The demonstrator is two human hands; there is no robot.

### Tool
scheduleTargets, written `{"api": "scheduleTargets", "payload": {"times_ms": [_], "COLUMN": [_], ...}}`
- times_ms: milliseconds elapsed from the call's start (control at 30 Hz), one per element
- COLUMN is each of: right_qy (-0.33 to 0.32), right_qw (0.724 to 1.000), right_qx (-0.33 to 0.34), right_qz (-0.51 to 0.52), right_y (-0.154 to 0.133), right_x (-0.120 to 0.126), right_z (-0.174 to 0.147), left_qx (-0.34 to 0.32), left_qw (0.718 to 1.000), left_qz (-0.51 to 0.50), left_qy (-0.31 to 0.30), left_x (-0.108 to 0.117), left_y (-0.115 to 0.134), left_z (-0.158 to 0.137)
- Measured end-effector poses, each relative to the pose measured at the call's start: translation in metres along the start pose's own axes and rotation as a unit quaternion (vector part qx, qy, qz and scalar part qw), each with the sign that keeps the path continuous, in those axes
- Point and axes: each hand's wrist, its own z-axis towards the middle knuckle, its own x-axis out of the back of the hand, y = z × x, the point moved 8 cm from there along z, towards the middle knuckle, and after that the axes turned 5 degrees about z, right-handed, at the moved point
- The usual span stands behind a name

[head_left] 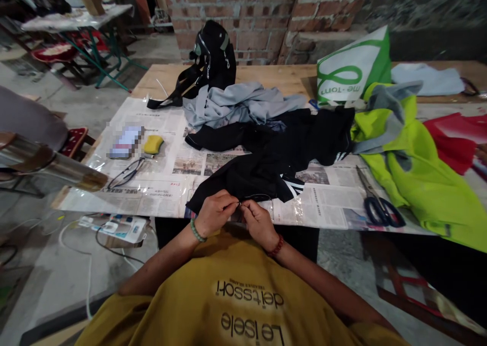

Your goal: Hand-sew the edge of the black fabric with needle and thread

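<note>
Close to the table's front edge, my left hand (215, 213) is closed in a pinch, its fingertips meeting those of my right hand (259, 223). A tiny dark thing shows between the fingertips, too small to name. From my right fingers a fine pale thread (262, 196) curves over the cloth. The black garment (243, 176) with white stripes lies crumpled just beyond both hands, its near edge beside my left hand. Dark-handled scissors (380, 206) rest, blades apart, to the right of my right hand.
Newspaper under clear plastic covers the table (152, 194). Around the garment are grey cloth (243, 105), a black bag (218, 57), a neon-yellow garment (411, 163), a green-white bag (353, 67), a phone (127, 140), a yellow sponge (153, 144), glasses (127, 173) and a clear bottle (72, 168).
</note>
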Motion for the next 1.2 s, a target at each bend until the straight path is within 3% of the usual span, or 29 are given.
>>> {"api": "scheduleTargets", "payload": {"times_ms": [333,500,633,867,1067,1200], "right_qy": [0.018,0.006,0.012,0.029,-0.046,0.099], "right_qw": [0.999,1.0,0.999,0.999,0.982,0.954], "right_qx": [0.016,0.008,0.016,0.036,0.116,0.225], "right_qz": [-0.028,0.005,0.031,0.009,-0.139,-0.171], "right_y": [-0.004,-0.003,-0.003,-0.007,-0.042,-0.071], "right_x": [0.006,0.003,0.003,0.004,0.017,0.06], "right_z": [-0.002,0.0,-0.002,0.004,-0.007,-0.011], "left_qx": [0.002,0.074,0.125,0.061,0.048,0.017], "left_qw": [1.0,0.997,0.992,0.998,0.998,0.998], "left_qz": [-0.016,-0.003,-0.031,-0.03,-0.004,0.037], "left_qy": [-0.004,0.029,-0.001,-0.011,0.042,0.039], "left_x": [-0.01,-0.008,-0.013,-0.019,-0.008,-0.009], "left_y": [0.004,-0.013,-0.024,-0.012,-0.017,-0.014], "left_z": [-0.008,-0.011,-0.012,-0.014,-0.016,-0.017]}}
